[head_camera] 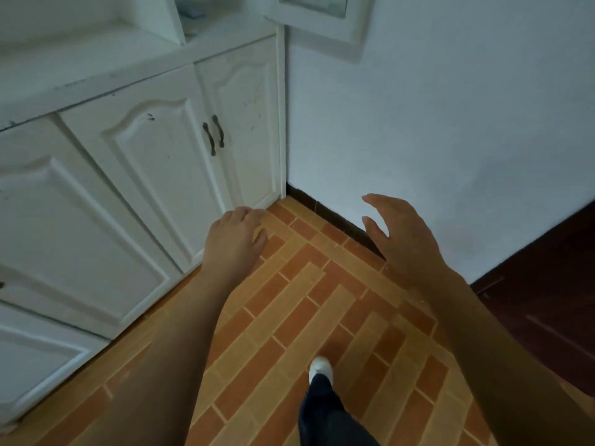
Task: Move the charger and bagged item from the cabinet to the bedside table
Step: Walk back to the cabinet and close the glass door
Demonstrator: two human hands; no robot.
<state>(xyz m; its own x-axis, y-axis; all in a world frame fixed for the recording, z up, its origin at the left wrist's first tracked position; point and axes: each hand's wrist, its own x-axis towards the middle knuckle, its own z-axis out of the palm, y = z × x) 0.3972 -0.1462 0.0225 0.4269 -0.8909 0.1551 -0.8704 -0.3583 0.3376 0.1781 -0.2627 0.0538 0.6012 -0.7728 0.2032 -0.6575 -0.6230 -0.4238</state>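
The white cabinet [138, 162] fills the left side, its lower doors closed, with two dark handles [214, 133] side by side. Above its countertop an open shelf niche [193, 14] holds something bluish and blurred that I cannot identify. My left hand [233, 236] hovers low in front of the cabinet doors, fingers loosely curled, holding nothing. My right hand [396, 233] is held out in front of the wall, fingers spread and empty. No charger, bagged item or bedside table is recognisable in view.
A white wall [450, 123] meets the cabinet at the corner, with a dark skirting strip at its base. An open glass-fronted door [317, 17] juts out at the top. Dark brown furniture or a door [553, 284] stands at the right. My foot in a white shoe [320, 368] is on the orange tiled floor.
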